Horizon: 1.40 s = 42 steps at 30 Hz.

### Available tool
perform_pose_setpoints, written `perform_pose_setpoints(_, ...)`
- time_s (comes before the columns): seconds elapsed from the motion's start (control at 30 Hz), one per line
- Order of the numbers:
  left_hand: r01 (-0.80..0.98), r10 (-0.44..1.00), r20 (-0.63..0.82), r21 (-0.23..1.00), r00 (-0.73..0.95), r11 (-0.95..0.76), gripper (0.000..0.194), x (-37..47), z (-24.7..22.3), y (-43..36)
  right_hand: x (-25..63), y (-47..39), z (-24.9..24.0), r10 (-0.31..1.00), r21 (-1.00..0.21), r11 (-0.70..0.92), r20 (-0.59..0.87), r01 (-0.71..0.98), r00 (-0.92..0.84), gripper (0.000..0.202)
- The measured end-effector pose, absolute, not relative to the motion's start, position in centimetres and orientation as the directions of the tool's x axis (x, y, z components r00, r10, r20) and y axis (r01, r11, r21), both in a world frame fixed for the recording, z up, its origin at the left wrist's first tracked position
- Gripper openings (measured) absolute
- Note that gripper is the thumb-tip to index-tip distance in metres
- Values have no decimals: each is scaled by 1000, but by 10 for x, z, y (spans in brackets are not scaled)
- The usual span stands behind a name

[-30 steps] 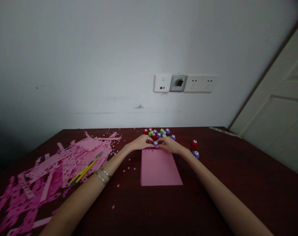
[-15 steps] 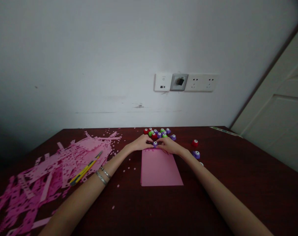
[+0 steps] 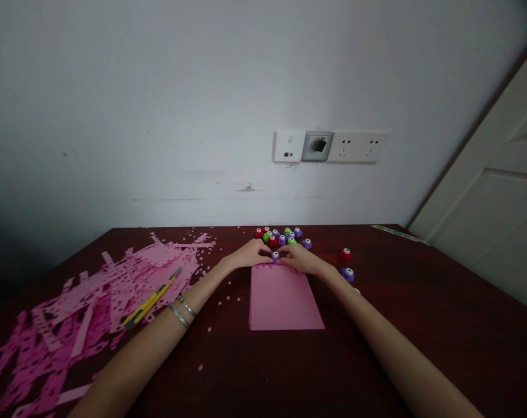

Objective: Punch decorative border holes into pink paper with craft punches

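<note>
A pink sheet stack (image 3: 285, 299) lies on the dark red table, and a small purple punch (image 3: 275, 256) sits at its far edge. My left hand (image 3: 252, 253) is at the punch's left side, its fingers curled round toward the punch and the paper edge. From the right, my right hand (image 3: 297, 257) holds the punch and the sheet's far edge with bent fingers. Small dark pink marks show on the paper just below the punch. The fingertips are small and partly hidden.
Behind my hands stand several red, green and purple punches (image 3: 273, 240). A red punch (image 3: 345, 253) and a purple one (image 3: 347, 274) are at the right. Pink scraps (image 3: 93, 302) cover the left side, with a yellow cutter (image 3: 152, 299) on them. A wall (image 3: 202, 116) rises behind.
</note>
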State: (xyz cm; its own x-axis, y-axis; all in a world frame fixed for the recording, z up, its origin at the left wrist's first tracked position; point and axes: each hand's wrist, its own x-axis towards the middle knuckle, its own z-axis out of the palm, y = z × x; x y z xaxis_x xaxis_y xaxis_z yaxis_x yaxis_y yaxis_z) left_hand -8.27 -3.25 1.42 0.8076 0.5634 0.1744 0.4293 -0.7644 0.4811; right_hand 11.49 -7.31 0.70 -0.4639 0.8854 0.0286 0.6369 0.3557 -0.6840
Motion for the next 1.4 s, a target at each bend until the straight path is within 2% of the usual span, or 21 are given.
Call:
perform_pose_setpoints(0.53,431,561,164,481,811,-764,22,-83,12,-31,115,-76,9,886,-681,350,18,643,-463,23)
perform_pose_setpoints(0.67,478,634,134,545,761,-689,38,-85,13,-30,119,-77,14,905,-648,331,11,686,-426,33)
perform_pose_setpoints(0.77,524,694,56,614,717,-590,48,-91,17,-29,124,-77,21,912,-568,357,43,741,-407,30)
perform_pose_setpoints(0.97,595,683,-86,577,725,-559,26,-104,29,-31,133,-73,22,889,-543,365,-36,756,-456,20)
perform_pose_setpoints(1.2,634,699,-52,472,714,-613,28,-112,34,-36,136,-74,22,887,-552,353,-58,756,-457,19)
perform_pose_setpoints(1.4,644,651,-173,463,739,-609,22,-112,32,-42,133,-76,24,862,-580,349,-110,736,-496,14)
